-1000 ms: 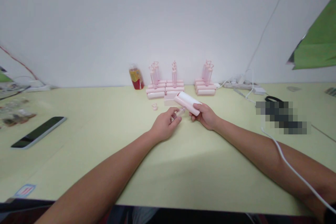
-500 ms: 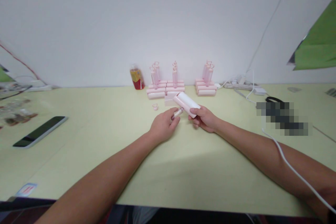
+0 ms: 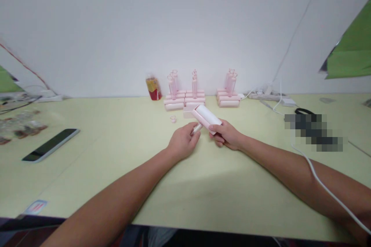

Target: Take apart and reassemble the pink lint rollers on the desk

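Observation:
My right hand is closed around a pink-and-white box, held tilted above the pale green table. My left hand pinches a small clear pink tube, whose tip sits at the near end of the box. The two hands almost touch at the table's middle. Behind them stand stacks of the same pink boxes with upright pink tubes on top.
A red and yellow packet leans on the wall. A small pink cap lies before the stacks. A black phone lies at left, near small items. A power strip, white cables and a blurred object sit at right.
The tube in my left hand has slid further toward the open end of the box, and the hands have drawn closer together. The view has shifted slightly.

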Available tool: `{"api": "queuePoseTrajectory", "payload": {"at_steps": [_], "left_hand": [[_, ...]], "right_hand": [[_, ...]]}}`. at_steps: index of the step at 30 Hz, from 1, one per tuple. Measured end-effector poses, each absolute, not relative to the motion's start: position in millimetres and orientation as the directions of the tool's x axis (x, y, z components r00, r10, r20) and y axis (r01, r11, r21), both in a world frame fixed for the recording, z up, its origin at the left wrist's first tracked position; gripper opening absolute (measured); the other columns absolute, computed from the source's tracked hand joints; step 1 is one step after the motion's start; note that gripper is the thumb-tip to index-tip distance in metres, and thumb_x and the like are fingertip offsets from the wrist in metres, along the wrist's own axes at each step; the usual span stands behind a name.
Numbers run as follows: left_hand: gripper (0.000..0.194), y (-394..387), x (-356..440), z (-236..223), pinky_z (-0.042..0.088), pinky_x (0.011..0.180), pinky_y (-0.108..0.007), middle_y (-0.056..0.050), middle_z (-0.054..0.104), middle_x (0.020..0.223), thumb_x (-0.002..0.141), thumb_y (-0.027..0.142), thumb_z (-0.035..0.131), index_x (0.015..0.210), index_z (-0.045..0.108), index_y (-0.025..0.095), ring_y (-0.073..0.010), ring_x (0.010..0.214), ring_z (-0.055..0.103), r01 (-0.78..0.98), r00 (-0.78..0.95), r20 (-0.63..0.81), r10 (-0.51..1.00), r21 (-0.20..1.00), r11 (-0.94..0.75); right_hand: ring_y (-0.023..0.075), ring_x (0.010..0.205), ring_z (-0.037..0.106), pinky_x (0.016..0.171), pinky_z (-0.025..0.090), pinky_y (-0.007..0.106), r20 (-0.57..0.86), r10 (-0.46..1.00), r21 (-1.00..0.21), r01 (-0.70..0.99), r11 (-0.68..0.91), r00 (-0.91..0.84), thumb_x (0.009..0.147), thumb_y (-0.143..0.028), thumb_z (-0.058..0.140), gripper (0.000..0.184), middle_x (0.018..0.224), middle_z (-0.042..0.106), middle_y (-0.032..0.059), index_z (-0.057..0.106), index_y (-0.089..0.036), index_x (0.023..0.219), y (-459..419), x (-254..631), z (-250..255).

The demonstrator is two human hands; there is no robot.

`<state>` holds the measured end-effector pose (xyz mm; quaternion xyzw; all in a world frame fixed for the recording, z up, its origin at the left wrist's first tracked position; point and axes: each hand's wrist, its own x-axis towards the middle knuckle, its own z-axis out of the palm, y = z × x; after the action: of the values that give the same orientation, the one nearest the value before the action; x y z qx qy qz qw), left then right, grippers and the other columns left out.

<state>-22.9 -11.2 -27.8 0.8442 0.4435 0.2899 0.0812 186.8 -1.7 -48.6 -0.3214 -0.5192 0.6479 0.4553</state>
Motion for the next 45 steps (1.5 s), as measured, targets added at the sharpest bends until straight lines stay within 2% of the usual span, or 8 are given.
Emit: {"api": "queuePoseTrajectory", "payload": {"at_steps": [7, 14, 23, 29, 32, 36, 40, 45], "left_hand": [[0.034, -5, -18, -31, 0.041, 0.064, -0.026, -0.002, 0.065, 0.08, 0.091, 0.036, 0.052, 0.119, 0.06, 0.018, -0.016, 0.07, 0.057, 0.624, 0.363, 0.41, 0.837, 0.56, -0.545], [0.037, -10, -1, -31, 0.045, 0.074, -0.027, -0.003, 0.068, 0.086, 0.09, 0.033, 0.054, 0.124, 0.057, 0.016, -0.0166, 0.077, 0.06, 0.409, 0.368, 0.404, 0.837, 0.738, -0.536], [0.034, -8, -10, -20, 0.046, 0.087, -0.035, -0.009, 0.063, 0.101, 0.094, 0.039, 0.048, 0.118, 0.062, 0.019, -0.0219, 0.094, 0.058, 0.534, 0.555, 0.473, 0.684, 0.429, -0.729], [0.042, 46, -53, -29, 0.038, 0.099, -0.047, -0.015, 0.054, 0.123, 0.087, 0.034, 0.055, 0.126, 0.059, 0.018, -0.0323, 0.115, 0.048, 0.917, 0.175, 0.497, 0.85, 0.232, -0.325], [0.048, 58, -70, -34, 0.034, 0.1, -0.056, -0.014, 0.051, 0.134, 0.086, 0.031, 0.055, 0.134, 0.053, 0.024, -0.038, 0.121, 0.043, 0.922, 0.084, 0.389, 0.917, 0.32, -0.22], [0.04, 63, -75, -37, 0.035, 0.099, -0.058, -0.014, 0.063, 0.117, 0.082, 0.023, 0.056, 0.122, 0.062, 0.022, -0.037, 0.112, 0.052, 0.873, 0.102, 0.323, 0.941, 0.425, -0.24], [0.018, 58, -61, -41, 0.048, 0.089, -0.047, -0.011, 0.07, 0.094, 0.083, 0.023, 0.056, 0.096, 0.066, 0.017, -0.0282, 0.094, 0.064, 0.761, 0.133, 0.281, 0.95, 0.585, -0.28], [0.02, 34, -31, -46, 0.058, 0.067, -0.033, -0.007, 0.071, 0.086, 0.088, 0.033, 0.056, 0.097, 0.054, 0.015, -0.0194, 0.077, 0.071, 0.432, 0.249, 0.168, 0.954, 0.862, -0.265]], "right_hand": [[0.0072, 0.037, 0.041, 0.035, 0.046, 0.023, 0.1, 0.954, -0.928, -0.372, -0.014, -0.284, 0.078, -0.044, 0.071, 0.032, 0.062, 0.06, -0.0035, 0.054, -0.018, 0.089, 2, 182, -56], [0.0098, 0.048, 0.051, 0.045, 0.049, 0.024, 0.118, 0.873, -0.921, -0.381, -0.082, -0.473, 0.078, -0.042, 0.073, 0.03, 0.062, 0.058, -0.0013, 0.062, -0.015, 0.081, 3, 179, -61], [0.0066, 0.041, 0.033, 0.04, 0.04, 0.02, 0.077, 0.917, -0.9, -0.423, -0.104, -0.39, 0.081, -0.042, 0.071, 0.028, 0.051, 0.042, -0.0087, 0.065, -0.019, 0.094, 1, 176, -60], [0.0062, 0.04, 0.027, 0.04, 0.037, 0.02, 0.017, 0.941, -0.861, -0.483, -0.158, -0.338, 0.079, -0.048, 0.071, 0.033, 0.049, 0.034, -0.0111, 0.064, -0.02, 0.097, 8, 181, -57], [0.0061, 0.041, 0.027, 0.041, 0.037, 0.02, 0.017, 0.954, -0.85, -0.507, -0.144, -0.298, 0.08, -0.05, 0.07, 0.033, 0.05, 0.037, -0.0104, 0.063, -0.021, 0.094, 11, 182, -58], [0.0063, 0.04, 0.028, 0.04, 0.038, 0.021, 0.028, 0.968, -0.84, -0.531, -0.112, -0.248, 0.081, -0.053, 0.068, 0.034, 0.051, 0.043, -0.0093, 0.062, -0.022, 0.094, 13, 182, -58], [0.0067, 0.04, 0.033, 0.041, 0.041, 0.022, 0.053, 0.98, -0.831, -0.552, -0.063, -0.192, 0.079, -0.056, 0.069, 0.038, 0.054, 0.049, -0.0079, 0.06, -0.023, 0.094, 15, 184, -58], [0.0077, 0.041, 0.04, 0.042, 0.044, 0.023, 0.059, 0.988, -0.831, -0.555, -0.032, -0.145, 0.076, -0.059, 0.071, 0.042, 0.055, 0.053, -0.007, 0.059, -0.022, 0.094, 18, 186, -59]]}}
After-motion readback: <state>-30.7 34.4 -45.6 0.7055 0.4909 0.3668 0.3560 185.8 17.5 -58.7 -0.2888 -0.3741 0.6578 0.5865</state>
